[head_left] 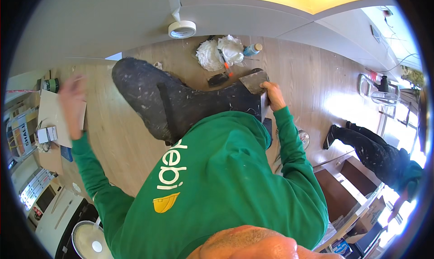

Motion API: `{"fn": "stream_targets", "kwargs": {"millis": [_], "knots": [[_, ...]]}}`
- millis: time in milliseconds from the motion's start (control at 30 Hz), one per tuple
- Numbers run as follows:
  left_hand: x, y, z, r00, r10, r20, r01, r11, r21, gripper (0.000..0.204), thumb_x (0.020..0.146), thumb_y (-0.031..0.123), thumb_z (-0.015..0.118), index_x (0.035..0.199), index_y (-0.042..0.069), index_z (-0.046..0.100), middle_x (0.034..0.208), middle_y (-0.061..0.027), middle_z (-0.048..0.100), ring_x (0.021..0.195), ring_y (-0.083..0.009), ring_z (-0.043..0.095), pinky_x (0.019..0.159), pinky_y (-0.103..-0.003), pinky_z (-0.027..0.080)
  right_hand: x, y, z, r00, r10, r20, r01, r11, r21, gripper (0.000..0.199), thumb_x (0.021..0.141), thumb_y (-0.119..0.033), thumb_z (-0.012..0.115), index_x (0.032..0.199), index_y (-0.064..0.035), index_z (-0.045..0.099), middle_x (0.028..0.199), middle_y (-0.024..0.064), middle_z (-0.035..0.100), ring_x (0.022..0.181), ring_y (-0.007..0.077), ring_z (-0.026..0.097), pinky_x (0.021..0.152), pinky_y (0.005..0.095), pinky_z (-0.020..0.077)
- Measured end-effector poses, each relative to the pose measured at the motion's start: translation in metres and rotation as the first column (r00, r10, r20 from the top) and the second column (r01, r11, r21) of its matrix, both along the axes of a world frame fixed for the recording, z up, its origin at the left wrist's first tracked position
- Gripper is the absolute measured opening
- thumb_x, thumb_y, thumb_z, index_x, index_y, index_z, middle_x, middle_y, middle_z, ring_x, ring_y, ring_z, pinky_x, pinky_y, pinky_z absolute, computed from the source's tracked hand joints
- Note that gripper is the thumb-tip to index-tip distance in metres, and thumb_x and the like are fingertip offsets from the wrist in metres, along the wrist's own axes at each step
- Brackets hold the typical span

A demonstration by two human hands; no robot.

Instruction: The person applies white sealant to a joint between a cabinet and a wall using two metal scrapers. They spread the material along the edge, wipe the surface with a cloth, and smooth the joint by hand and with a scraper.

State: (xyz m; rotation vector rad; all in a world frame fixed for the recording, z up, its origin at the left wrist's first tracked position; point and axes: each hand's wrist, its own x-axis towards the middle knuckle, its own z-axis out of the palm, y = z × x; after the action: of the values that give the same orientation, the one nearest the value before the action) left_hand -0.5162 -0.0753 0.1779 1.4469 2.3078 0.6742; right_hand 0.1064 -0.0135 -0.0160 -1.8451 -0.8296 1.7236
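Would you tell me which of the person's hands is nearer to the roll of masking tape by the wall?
Neither is close, and which is nearer is hard to tell. The right hand holds a putty knife, right of the tape roll; the blurred left hand is raised far left.

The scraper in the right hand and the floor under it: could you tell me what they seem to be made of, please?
The scraper, held by the right hand, has a broad, thin, dull grey blade, probably metal, smeared with pale filler. The floor looks like light wood or wood-look laminate: long planks with faint grain and a matt sheen. Which of the two, the picture cannot settle.
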Motion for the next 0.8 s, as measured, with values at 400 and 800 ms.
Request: {"fn": "stream_targets", "kwargs": {"millis": [400,800], "knots": [[0.267,0.151,-0.498,0.946,-0.258,0.198,0.324,0.793,-0.516,0.052,0.072,0.044,0.077,0.093,-0.003,0.071,0.089,-0.0232,0.071,0.087,-0.0338,0.070,0.080,-0.047,0.054,-0.033,0.052,-0.071,0.983,-0.051,-0.174,0.068,0.993,0.093,0.013,0.074,-0.005,0.069,0.085,0.0000,0.064,0.070,0.0018,0.058,0.053,0.0122,0.050,0.050,0.0293,0.0380],[0.330,0.173,-0.361,0.866,0.075,0.494,0.016,0.984,-0.178,0.025,0.070,0.022,0.069,0.063,-0.002,0.064,0.059,-0.0139,0.063,0.056,-0.0219,0.059,0.054,-0.037,0.045,-0.010,0.025,-0.087,0.794,-0.355,-0.493,0.287,0.935,-0.211,0.015,0.087,-0.013,0.063,0.079,-0.0113,0.051,0.056,-0.0007,0.040,0.037,0.0109,0.033,0.039,0.0283,0.0216]]}}
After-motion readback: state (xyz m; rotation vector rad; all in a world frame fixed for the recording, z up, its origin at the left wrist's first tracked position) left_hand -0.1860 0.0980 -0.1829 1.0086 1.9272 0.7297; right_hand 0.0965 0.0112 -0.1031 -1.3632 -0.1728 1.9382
